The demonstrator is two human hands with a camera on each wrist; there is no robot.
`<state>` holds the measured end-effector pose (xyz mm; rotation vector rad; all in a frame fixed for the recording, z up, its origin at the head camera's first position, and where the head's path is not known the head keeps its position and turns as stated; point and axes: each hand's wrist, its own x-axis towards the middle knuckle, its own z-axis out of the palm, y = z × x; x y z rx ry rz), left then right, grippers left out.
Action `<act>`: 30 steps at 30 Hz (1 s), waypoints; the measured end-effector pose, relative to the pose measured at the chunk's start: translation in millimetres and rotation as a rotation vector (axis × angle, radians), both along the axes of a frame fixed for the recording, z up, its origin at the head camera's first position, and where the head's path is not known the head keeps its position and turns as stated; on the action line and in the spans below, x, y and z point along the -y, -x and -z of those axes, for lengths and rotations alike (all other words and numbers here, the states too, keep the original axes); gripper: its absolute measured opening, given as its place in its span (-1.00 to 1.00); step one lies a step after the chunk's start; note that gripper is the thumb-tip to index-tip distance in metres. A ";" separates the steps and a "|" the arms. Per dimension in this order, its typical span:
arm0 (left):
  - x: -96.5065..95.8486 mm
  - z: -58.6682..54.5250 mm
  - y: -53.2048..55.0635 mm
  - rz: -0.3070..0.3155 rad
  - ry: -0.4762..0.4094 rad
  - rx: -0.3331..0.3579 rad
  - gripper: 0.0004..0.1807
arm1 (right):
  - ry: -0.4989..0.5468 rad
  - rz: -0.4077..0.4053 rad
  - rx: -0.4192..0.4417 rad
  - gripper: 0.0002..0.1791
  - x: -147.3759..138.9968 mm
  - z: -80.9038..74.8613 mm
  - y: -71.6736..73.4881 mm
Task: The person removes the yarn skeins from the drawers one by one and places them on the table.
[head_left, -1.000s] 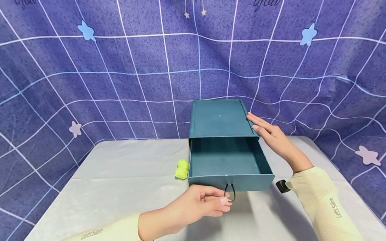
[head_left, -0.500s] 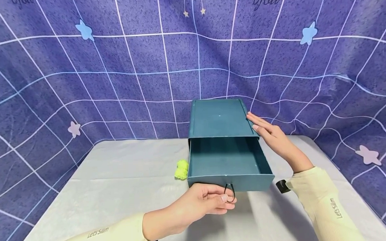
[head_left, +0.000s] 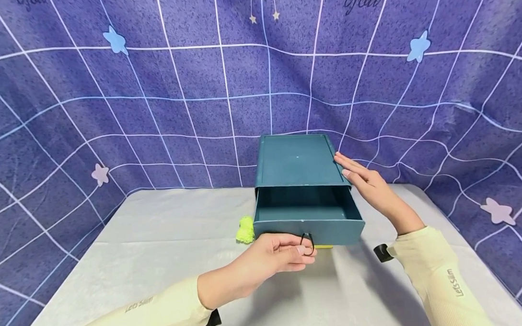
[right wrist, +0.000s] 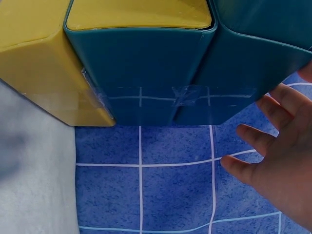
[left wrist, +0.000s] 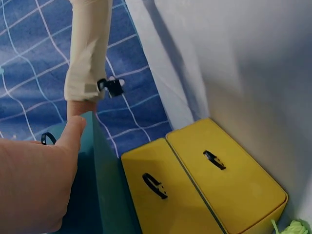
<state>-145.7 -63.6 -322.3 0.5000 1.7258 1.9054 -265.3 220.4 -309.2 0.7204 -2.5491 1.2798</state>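
A teal drawer is part-way out of the teal case at the top of a stack. My left hand pinches the small black loop handle on its front. On the case's right side, my right hand rests with straight fingers; the right wrist view shows those fingers spread beside the teal wall. Two yellow drawer fronts, a nearer one and a farther one, sit below the teal drawer in the left wrist view, each with a black loop.
A fuzzy bright green thing lies on the white-covered table, left of the stack. Behind stands a purple-blue cloth with a grid and stars. Clear tape joins the cases along their side.
The teal drawer has slid back into its case somewhat, the left hand moving away from me with it. A strip of yellow now shows beneath it. My right hand has stayed put.
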 end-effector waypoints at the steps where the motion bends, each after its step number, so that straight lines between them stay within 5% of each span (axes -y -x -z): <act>1: -0.6 -0.2 2.5 -0.007 0.003 -0.002 -0.67 | 0.003 -0.003 -0.001 -0.52 -0.1 0.2 0.0; 19: -7.1 3.6 49.5 -0.062 -0.019 0.015 -0.67 | 0.006 -0.014 -0.019 -0.52 -0.8 0.5 2.8; 30: -11.8 0.6 66.1 -0.085 -0.053 0.034 -0.67 | -0.003 -0.013 -0.037 -0.53 -0.8 0.5 2.3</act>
